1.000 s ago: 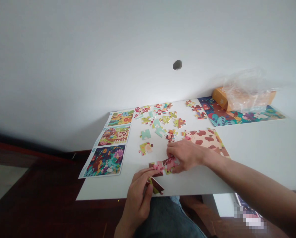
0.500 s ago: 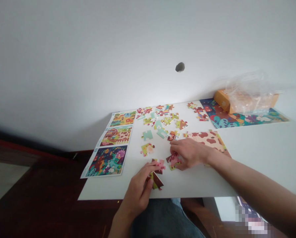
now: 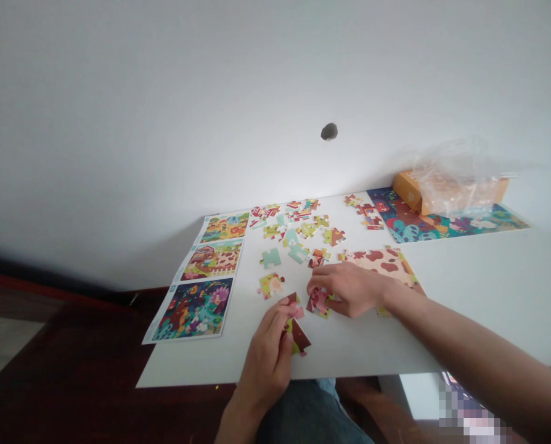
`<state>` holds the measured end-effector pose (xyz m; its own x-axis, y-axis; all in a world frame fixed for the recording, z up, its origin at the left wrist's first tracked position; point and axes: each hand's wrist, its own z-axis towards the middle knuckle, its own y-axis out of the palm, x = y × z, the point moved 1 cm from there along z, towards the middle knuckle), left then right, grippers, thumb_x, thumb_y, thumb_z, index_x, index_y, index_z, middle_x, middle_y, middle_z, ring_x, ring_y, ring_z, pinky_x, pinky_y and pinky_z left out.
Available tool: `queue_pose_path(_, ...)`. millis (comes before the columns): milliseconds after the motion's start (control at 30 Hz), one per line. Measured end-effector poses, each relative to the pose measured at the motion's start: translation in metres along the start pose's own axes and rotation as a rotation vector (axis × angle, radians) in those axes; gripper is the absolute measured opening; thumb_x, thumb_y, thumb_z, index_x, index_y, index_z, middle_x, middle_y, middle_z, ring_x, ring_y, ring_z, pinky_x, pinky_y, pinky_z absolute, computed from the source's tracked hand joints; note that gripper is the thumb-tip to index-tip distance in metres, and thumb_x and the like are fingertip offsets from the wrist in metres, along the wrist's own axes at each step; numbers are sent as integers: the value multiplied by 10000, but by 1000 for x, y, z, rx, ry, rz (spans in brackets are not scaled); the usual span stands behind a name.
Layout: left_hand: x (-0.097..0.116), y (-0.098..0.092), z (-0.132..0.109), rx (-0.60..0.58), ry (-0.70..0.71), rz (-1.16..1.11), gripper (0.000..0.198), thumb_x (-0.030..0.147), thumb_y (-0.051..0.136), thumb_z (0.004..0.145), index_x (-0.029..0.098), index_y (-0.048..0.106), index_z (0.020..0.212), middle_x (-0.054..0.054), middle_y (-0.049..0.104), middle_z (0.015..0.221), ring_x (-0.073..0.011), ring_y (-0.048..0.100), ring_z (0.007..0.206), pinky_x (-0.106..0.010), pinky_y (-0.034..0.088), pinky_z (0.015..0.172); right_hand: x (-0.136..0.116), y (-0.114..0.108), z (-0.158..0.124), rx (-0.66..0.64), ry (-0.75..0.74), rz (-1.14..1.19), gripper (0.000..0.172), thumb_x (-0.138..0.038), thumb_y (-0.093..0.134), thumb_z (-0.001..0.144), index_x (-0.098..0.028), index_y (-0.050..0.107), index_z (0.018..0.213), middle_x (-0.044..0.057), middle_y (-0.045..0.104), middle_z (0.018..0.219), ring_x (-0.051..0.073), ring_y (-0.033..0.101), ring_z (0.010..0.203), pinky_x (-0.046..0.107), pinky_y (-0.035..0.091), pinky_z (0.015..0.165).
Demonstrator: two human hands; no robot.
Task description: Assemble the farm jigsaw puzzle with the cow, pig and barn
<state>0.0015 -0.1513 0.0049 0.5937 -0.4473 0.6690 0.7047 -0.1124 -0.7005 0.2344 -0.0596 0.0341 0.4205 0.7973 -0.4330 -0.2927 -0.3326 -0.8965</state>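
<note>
White tabletop (image 3: 469, 277), scattered puzzle pieces (image 3: 270, 258), pale wall (image 3: 164, 111), dark floor (image 3: 90, 376)

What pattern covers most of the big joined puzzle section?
The puzzle section has brown patches on cream, seen best in the head view.

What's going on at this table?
Someone is handling jigsaw pieces at a white table. The left hand holds a brown-and-green piece, with fingers also on a pink piece. The right hand has its fingers on a pink-and-brown piece, apart from those two. A cow-patterned section lies joined by the right forearm, partly hidden. Loose pieces are scattered beyond the hands; a three-picture sheet lies on the left.
</note>
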Motion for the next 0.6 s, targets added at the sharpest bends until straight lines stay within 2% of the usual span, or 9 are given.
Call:
queue_pose_path(100,-9,-20,12,-126,61,-71,231,208,394,977,202,597,1088,-118,634,1219,-268,525,1279,-418,451,1053,-2,0,0,-8,-14,-4,267,-168,552,804,-199,584,1068,70,629,1009,213,615,916,297,425,717)
queue_pose_path(167,-7,-26,15,-129,116,-37,222,197,400,966,196,606,1051,-118,652,1150,-278,541,1234,-440,445,1048,-2,0,0,-12,15,-23,267,-184,563,801,-199,585,1066,72,631,996,218,618,900,300,423,706)
queue_pose_path(267,5,-16,11,-54,88,85,275,173,408,949,181,584,1159,-131,618,1232,-285,525,1209,-477,425,1059,-1,-1,0,-22,68,-59,225,-212,571,803,-196,583,1028,79,638,982,225,624,878,304,418,702)
queue_pose_path(333,11,-3,4,-5,18,130,344,158,404,948,162,530,1269,-148,562,1336,-283,484,1266,-481,406,1087,-2,-3,1,-35,92,-82,212,-225,569,805,-192,579,1014,87,646,990,231,632,884,306,415,708)
queue_pose_path(400,11,7,-1,22,-3,122,360,152,393,956,150,516,1294,-156,537,1375,-278,447,1318,-487,374,1125,-3,-6,1,-53,113,-106,214,-259,571,811,-192,577,1014,90,658,996,239,639,886,309,409,703)
queue_pose_path(500,0,8,1,-49,28,7,348,180,402,970,161,542,1288,-145,541,1383,-269,400,1385,-473,350,1156,-5,-7,0,-85,153,-136,216,-339,573,827,-195,576,989,86,680,978,241,651,861,310,391,684)
queue_pose_path(600,-16,-4,12,-159,62,-135,309,221,421,980,176,591,1234,-135,592,1322,-265,446,1364,-448,379,1135,-6,-6,-1,-96,198,-176,238,-402,569,831,-200,571,957,76,693,923,238,658,800,312,362,643)
